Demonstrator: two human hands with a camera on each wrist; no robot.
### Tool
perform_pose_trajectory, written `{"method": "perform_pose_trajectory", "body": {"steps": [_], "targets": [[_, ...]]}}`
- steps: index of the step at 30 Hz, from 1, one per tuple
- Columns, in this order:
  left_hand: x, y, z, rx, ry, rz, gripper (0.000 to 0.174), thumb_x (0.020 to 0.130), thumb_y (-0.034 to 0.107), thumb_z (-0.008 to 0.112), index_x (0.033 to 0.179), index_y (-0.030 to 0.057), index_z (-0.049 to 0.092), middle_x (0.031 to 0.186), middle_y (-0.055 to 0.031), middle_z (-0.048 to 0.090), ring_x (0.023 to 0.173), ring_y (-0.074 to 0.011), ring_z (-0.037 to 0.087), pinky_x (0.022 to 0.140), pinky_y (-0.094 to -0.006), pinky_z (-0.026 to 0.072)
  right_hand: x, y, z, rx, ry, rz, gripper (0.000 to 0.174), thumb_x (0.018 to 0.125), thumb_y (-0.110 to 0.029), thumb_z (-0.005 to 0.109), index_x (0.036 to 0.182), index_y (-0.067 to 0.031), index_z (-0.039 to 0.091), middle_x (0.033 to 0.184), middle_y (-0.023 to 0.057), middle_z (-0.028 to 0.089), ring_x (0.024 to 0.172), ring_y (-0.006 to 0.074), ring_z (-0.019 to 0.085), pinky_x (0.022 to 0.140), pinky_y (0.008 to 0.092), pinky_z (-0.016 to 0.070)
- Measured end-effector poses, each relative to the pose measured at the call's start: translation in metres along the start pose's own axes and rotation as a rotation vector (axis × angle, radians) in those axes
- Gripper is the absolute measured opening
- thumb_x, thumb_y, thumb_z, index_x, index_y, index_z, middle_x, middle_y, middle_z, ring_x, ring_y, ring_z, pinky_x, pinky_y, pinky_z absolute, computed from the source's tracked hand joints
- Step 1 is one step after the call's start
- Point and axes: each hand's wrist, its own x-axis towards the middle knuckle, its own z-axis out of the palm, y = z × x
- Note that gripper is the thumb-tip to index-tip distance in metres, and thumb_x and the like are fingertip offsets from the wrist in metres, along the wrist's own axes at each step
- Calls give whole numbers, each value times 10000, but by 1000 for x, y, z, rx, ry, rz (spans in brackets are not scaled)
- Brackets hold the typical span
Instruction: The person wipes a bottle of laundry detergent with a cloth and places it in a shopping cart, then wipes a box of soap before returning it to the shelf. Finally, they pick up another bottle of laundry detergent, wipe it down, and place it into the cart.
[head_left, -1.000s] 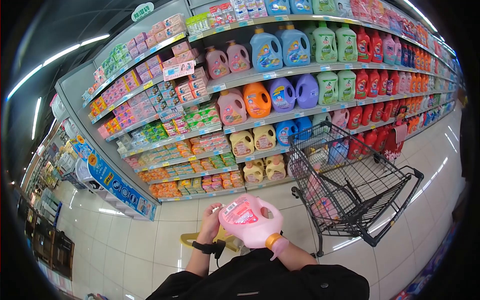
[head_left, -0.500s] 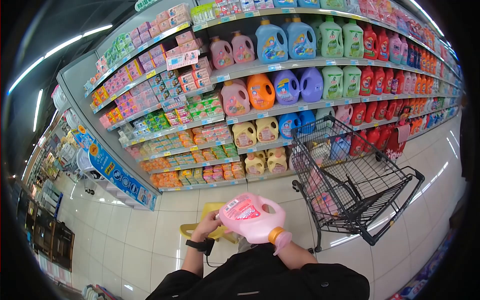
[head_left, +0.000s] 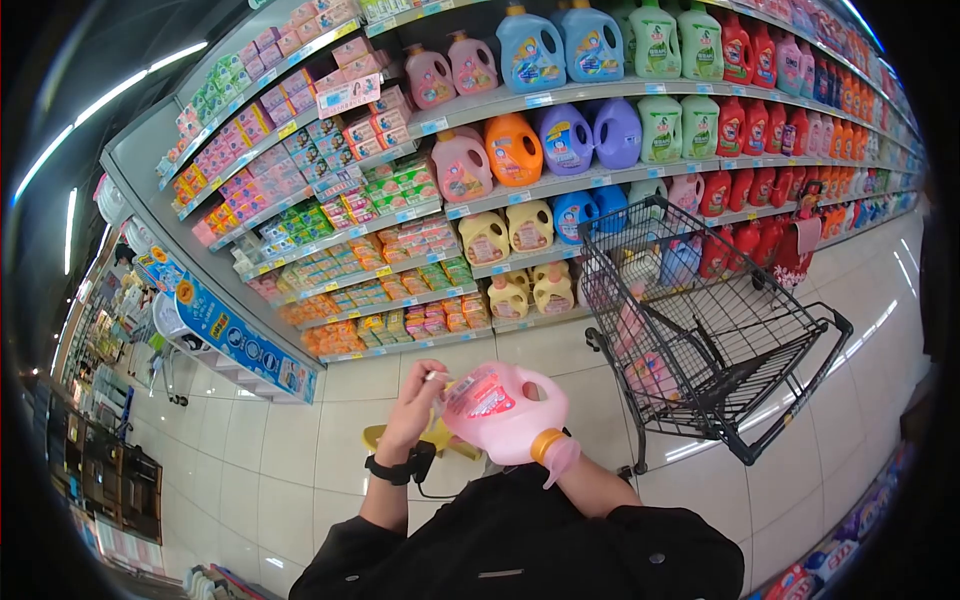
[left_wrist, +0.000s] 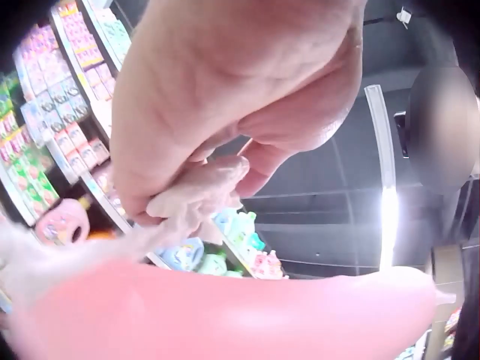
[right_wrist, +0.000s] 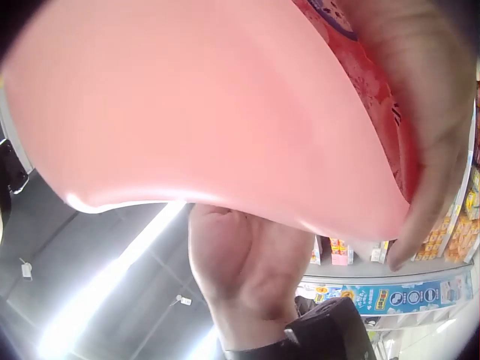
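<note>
A large pink detergent bottle (head_left: pixel 505 405) with a gold collar and pink pump top lies tilted in front of the body, base to the left, red label upward. My right hand (right_wrist: pixel 439 112) holds it from below, its fingers curved along the label side; in the head view the bottle hides this hand. Beside the base, my left hand (head_left: pixel 408 405) pinches a crumpled white tissue-like sheet (left_wrist: pixel 195 191) between thumb and fingers. The sheet trails toward the bottle's end in the left wrist view.
A black shopping cart (head_left: pixel 715 340) stands to the right with pink items in it. A yellow stool (head_left: pixel 375 437) is on the floor behind the hands. Ahead run shelves (head_left: pixel 560 90) of detergent jugs and boxed soaps; a blue display stand (head_left: pixel 240 335) is at the left.
My left hand has lifted up and back from the bottle's base, and the white sheet shows again. The bottle stays in my right hand. Shelves and cart shift upward as the head view tilts.
</note>
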Motion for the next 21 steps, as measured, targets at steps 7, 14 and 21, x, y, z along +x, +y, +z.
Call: {"method": "perform_pose_trajectory", "body": {"steps": [7, 14, 21], "targets": [[7, 3, 43, 268, -401, 220, 245, 941, 35, 477, 1180, 36, 533, 1305, -120, 518, 1253, -236, 443, 1037, -338, 351, 11, 9, -73, 217, -141, -95, 623, 946, -553, 399, 1337, -69, 420, 1321, 146, 481, 1189, 300, 514, 997, 445, 452], [10, -20, 29, 776, -433, 325, 443, 999, 293, 393, 1377, 63, 434, 1469, -183, 346, 1394, -388, 234, 1149, -467, 143, 3, -6, -44, 227, 40, -122, 665, 932, -580, 409, 1368, -78, 403, 1370, 118, 449, 1249, 285, 453, 1071, 458, 360], [1, -22, 42, 776, -405, 335, 500, 990, 353, 406, 1420, 100, 383, 1501, -166, 294, 1417, -366, 183, 1152, -479, 96, 7, -2, -88, 157, 36, -100, 612, 949, -561, 384, 1388, -135, 390, 1396, 88, 431, 1267, 297, 435, 1073, 469, 352]]}}
